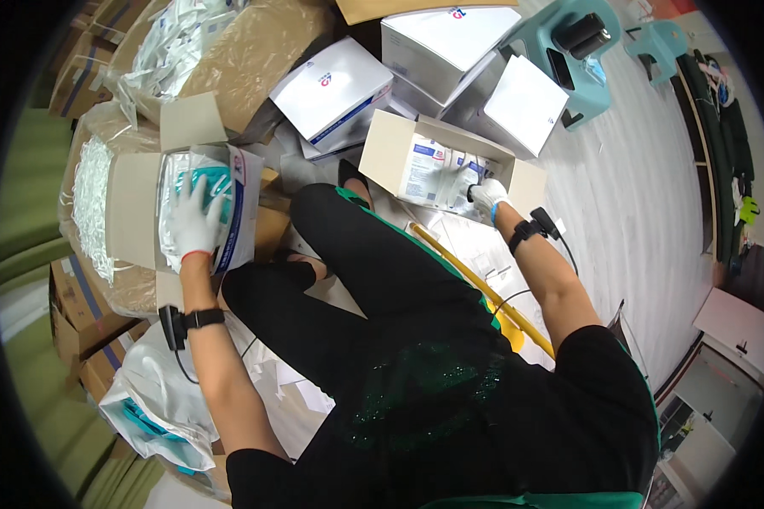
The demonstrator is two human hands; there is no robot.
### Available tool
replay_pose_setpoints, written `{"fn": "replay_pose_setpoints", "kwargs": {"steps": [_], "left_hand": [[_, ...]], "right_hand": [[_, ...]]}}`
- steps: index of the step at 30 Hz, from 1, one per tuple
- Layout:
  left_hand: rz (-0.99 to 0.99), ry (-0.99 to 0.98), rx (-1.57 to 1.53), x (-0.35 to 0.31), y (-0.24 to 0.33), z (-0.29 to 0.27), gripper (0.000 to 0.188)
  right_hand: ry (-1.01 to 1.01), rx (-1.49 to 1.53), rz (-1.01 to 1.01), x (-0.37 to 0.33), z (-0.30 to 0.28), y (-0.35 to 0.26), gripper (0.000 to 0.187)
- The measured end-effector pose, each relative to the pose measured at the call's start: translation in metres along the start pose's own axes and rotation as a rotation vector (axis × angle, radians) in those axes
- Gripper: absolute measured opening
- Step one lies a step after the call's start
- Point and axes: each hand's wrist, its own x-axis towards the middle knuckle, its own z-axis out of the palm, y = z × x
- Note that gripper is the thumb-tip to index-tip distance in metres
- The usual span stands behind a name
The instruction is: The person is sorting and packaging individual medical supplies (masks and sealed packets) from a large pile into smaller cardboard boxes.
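My left hand (197, 219), in a white glove, lies with its fingers spread on a teal item in clear wrapping (218, 181) at the top of an open white carton (244, 204). My right hand (488, 197), also gloved, reaches over the near right side of another open carton (389, 148). White printed packets (429, 174) stand in a row inside that carton. The right fingers are curled around a small dark thing (472, 193) beside the packets; its kind cannot be made out.
Closed white cartons (333, 89) are stacked ahead. Bag-lined boxes hold white packets (178, 47) and white strips (93, 199) at the left. A yellow pole (450, 259) lies beside my leg. A blue-green stool (590, 97) carries dark objects. A white bag (165, 424) sits at lower left.
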Motion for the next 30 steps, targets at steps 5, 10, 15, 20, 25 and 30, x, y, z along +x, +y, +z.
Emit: {"fn": "replay_pose_setpoints", "kwargs": {"steps": [5,10,15,20,25,30], "left_hand": [[-0.192,0.240,0.281,-0.041,0.042,-0.060,0.045],[-0.219,0.312,0.075,-0.074,0.090,-0.064,0.036],[-0.336,0.194,-0.159,-0.096,0.123,-0.064,0.030],[-0.307,0.225,-0.207,-0.090,0.146,-0.055,0.025],[-0.216,0.262,-0.344,-0.072,0.173,-0.058,0.022],[-0.105,0.240,-0.622,-0.063,0.214,-0.049,0.020]], "right_hand": [[0.058,-0.126,0.130,-0.016,0.038,-0.061,0.087],[0.193,-0.230,0.291,-0.002,0.069,-0.077,0.093],[0.183,-0.288,0.166,0.011,0.071,-0.082,0.073],[0.139,-0.216,0.105,-0.001,0.052,-0.073,0.054],[0.159,-0.314,-0.032,-0.028,0.023,-0.060,0.036],[0.040,-0.427,-0.269,-0.061,-0.016,-0.062,0.034]]}}
